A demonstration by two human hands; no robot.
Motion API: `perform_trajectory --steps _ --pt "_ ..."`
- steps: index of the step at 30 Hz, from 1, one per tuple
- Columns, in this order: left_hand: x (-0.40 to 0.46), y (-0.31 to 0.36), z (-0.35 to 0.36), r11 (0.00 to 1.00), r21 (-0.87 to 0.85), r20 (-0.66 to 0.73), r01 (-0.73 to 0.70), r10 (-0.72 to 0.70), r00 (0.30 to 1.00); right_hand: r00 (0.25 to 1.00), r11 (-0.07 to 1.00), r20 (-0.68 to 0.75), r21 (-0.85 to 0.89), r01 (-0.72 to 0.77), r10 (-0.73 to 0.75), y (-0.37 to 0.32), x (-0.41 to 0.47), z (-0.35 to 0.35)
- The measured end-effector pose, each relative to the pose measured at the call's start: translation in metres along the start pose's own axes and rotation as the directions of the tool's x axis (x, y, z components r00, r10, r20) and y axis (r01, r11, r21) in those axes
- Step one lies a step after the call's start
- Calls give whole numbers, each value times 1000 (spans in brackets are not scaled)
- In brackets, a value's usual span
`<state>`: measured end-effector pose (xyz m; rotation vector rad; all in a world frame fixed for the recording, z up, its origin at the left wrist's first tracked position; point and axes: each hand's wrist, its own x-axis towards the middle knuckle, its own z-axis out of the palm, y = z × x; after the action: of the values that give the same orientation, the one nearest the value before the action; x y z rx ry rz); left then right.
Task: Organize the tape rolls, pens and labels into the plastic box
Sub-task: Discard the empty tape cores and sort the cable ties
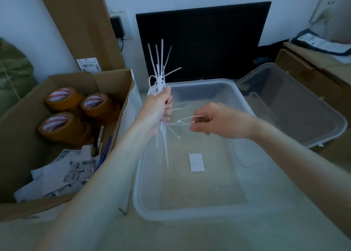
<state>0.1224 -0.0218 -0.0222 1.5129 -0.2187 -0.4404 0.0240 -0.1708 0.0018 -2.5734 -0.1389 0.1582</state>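
A clear plastic box [146, 203] sits in front of me with one small white label [196, 162] lying on its bottom. My left hand [161, 104] grips a bundle of white cable ties [161, 64] upright above the box's far left corner. My right hand [212, 120] pinches the end of one looped tie [182, 121] that sticks out of the bundle. In the open cardboard box [28, 121] at the left lie brown tape rolls [60, 125], a blue pen [104, 154], another pen [98, 138] and loose paper labels [76, 172].
The box's clear lid [296, 106] lies at the right, partly on cardboard boxes [311, 68]. A black monitor [201, 42] leans on the wall behind. A tall flat carton [81, 23] stands at the back left, beside a green sack [13, 74].
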Motion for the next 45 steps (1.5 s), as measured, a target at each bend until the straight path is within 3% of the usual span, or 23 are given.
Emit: perform_trajectory --steps 4,7,10,12,16,18,19,20,22,23,26,29,33,36,38,40,45 --pt "-6 3 0 996 52 47 -67 64 997 999 999 -18 -10 36 -36 5 -5 2" --pt "-20 6 -3 998 32 123 -56 52 991 973 987 -186 -105 120 -139 4 -12 2" --pt "-41 10 -3 999 39 196 -19 11 981 842 936 -426 -258 238 -331 -4 -25 3" --pt "-55 17 -1 991 132 221 -4 -25 975 767 911 -499 -294 289 -404 -7 -31 1" --pt "-70 36 1 893 446 246 -60 -58 967 615 863 -634 -477 166 -469 -11 -44 -8" --pt "-73 47 2 753 649 241 -104 -75 968 595 825 -635 -558 86 -492 -13 -48 -16" --pt "-76 51 5 602 784 239 -153 -64 969 644 812 -586 -576 96 -492 -14 -50 -19" --pt "-76 54 8 377 902 238 -210 -29 971 709 813 -521 -568 128 -475 -15 -52 -22" --pt "-77 56 20 -42 961 275 -273 77 958 830 867 -403 -467 176 -386 -17 -52 -26" --pt "-78 57 26 -152 947 302 -282 123 945 874 906 -362 -386 175 -323 -18 -51 -26" --pt "-75 55 30 -348 887 388 -304 204 899 948 977 -266 -164 135 -175 -15 -42 -20" --pt "-77 57 30 -490 814 477 -312 258 840 967 985 -220 -143 98 -128 -11 -37 -14" --pt "-71 55 25 -600 741 550 -303 282 786 971 985 -206 -143 95 -124 -8 -25 -7" --pt "-66 51 20 -572 752 556 -326 287 780 966 957 -224 -282 61 -127 -8 -19 0" --pt "-62 51 14 -463 796 545 -389 272 793 958 934 -247 -352 55 -149 -5 -17 4" --pt "-58 50 5 -303 829 544 -470 245 802 952 931 -261 -360 58 -160 0 -18 5" --pt "-64 49 -11 206 788 545 -580 205 813 938 961 -303 -261 89 -169 8 -22 4"
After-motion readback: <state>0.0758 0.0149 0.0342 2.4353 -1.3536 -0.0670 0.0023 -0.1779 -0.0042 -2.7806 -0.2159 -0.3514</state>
